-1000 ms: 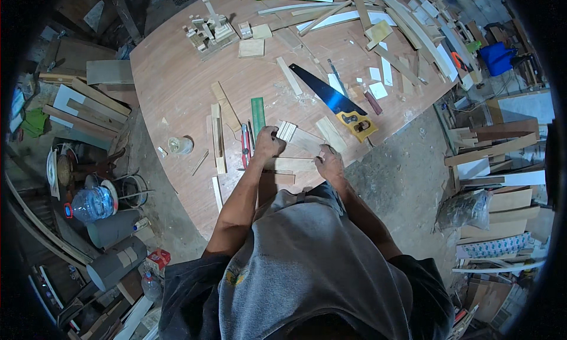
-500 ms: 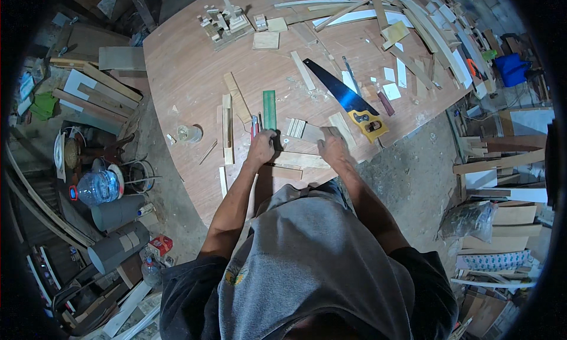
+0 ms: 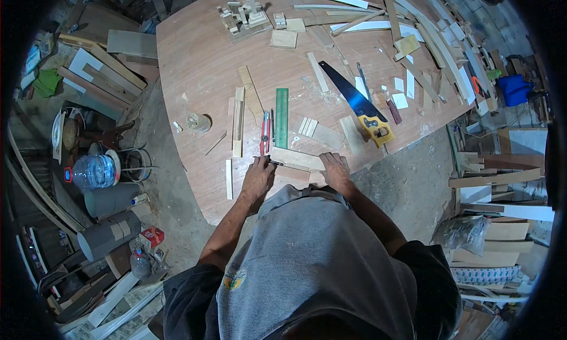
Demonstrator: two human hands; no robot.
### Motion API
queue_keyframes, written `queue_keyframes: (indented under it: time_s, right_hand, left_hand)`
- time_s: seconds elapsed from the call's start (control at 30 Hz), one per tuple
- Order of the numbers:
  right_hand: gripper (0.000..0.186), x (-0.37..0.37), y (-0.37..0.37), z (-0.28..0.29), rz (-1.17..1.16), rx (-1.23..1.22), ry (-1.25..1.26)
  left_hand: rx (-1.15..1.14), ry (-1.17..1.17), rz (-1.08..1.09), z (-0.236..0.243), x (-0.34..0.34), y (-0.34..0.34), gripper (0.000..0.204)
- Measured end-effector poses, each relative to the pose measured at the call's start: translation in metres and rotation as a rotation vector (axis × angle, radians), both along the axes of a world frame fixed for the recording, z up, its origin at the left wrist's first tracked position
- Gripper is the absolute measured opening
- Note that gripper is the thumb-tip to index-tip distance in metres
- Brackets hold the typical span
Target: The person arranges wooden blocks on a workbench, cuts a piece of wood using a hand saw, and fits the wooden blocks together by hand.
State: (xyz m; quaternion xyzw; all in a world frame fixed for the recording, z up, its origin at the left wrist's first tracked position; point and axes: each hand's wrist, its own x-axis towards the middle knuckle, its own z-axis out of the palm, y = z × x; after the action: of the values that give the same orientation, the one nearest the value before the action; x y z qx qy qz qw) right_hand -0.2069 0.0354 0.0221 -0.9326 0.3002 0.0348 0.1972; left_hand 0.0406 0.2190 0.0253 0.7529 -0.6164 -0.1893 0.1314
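Note:
My left hand (image 3: pixel 258 174) is near the table's front edge, its fingers closed around a short, dark, pen-like thing (image 3: pixel 275 162). That thing points toward the left end of a pale wooden strip (image 3: pixel 298 157). At the strip's other end, my right hand (image 3: pixel 335 168) has its bent fingers pressed over the wood. A second, thinner wooden piece (image 3: pixel 293 173) lies between the hands, closer to me. Beyond my left hand are a red utility knife (image 3: pixel 265 134), a thin dark pencil-like stick (image 3: pixel 273 124) and a green ruler (image 3: pixel 282 118).
A handsaw (image 3: pixel 354 103) with a yellow handle lies to the right. Small grooved pieces (image 3: pixel 308 127) touch a flat wooden piece (image 3: pixel 326 137). A glass jar (image 3: pixel 199 122) stands left. At the back are a small wooden model (image 3: pixel 243 15) and many loose strips (image 3: pixel 393 21).
My left hand has drawn back from the ruler toward me, and the dark pen-like thing now shows at its fingers. My right hand has come nearer, onto the strip's end. The view has shifted slightly.

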Motion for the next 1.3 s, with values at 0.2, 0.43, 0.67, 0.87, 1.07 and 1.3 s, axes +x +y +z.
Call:
queue_keyframes:
  time_s: [0.2, 0.43, 0.67, 0.87, 1.07, 1.3]
  right_hand:
    - [0.058, -0.014, -0.032, 0.028, -0.182, 0.036, -0.225]
    - [0.054, 0.027, -0.107, 0.016, -0.33, -0.057, 0.013]
    - [0.059, 0.063, -0.133, 0.004, -0.243, -0.232, -0.134]
    - [0.073, 0.081, -0.091, 0.021, -0.112, 0.165, -0.211]
    - [0.071, 0.096, -0.083, 0.013, -0.105, 0.016, -0.107]
    - [0.067, 0.068, -0.087, -0.006, -0.152, 0.073, -0.12]
  left_hand:
    - [0.017, 0.022, -0.013, -0.006, 0.006, 0.027, 0.029]
    - [0.05, -0.064, 0.101, 0.019, 0.003, 0.029, 0.037]
    - [-0.033, 0.342, 0.4, 0.01, -0.009, -0.065, 0.031]
    - [-0.176, 0.242, 0.122, -0.003, -0.005, -0.149, 0.069]
    - [-0.074, 0.282, -0.203, -0.023, 0.023, -0.188, 0.081]
    - [0.097, 0.279, -0.172, -0.011, 0.022, -0.194, 0.077]
